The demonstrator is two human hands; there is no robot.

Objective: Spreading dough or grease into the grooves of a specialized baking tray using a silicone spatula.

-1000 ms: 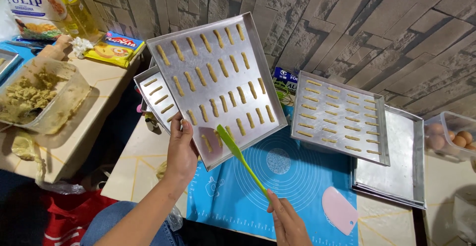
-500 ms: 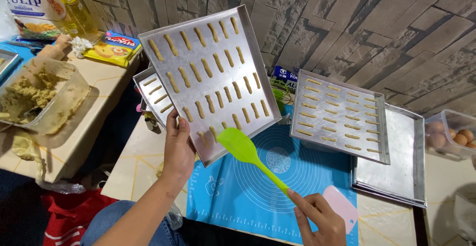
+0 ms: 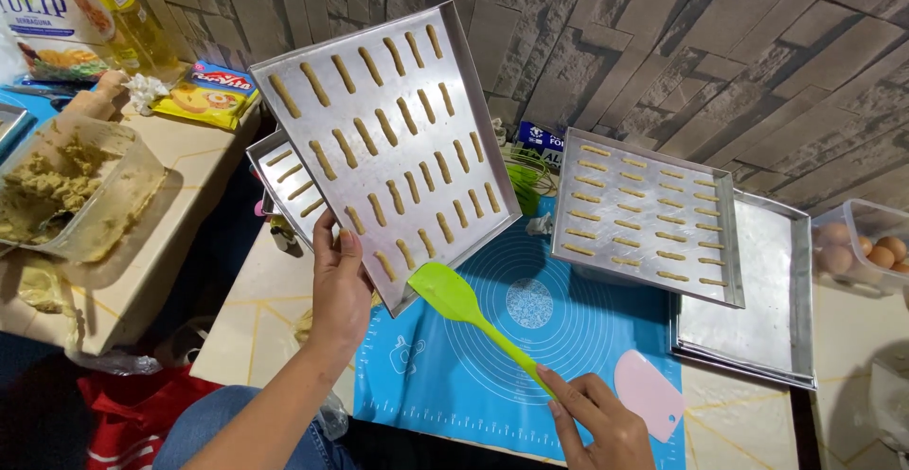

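My left hand grips the near edge of a square metal baking tray, fingers closed over the rim, and holds it tilted up above the table's left end. The tray carries rows of short, finger-shaped dough strips, pale brown, lying diagonally. My right hand is closed around the handle of a green silicone spatula; its blade sits just beside the tray's lower corner, over a blue baking mat printed with circles.

Packages: a yellow flat packet lies on the side counter at upper left; behind it stand a white bag with blue lettering and a yellow bottle. A clear tub of dough stands at the left edge. A clear box of eggs stands at far right.

Edges and room: a second filled tray rests on an empty tray to the right of the mat. A pink scraper lies near my right hand. The mat's centre is open.
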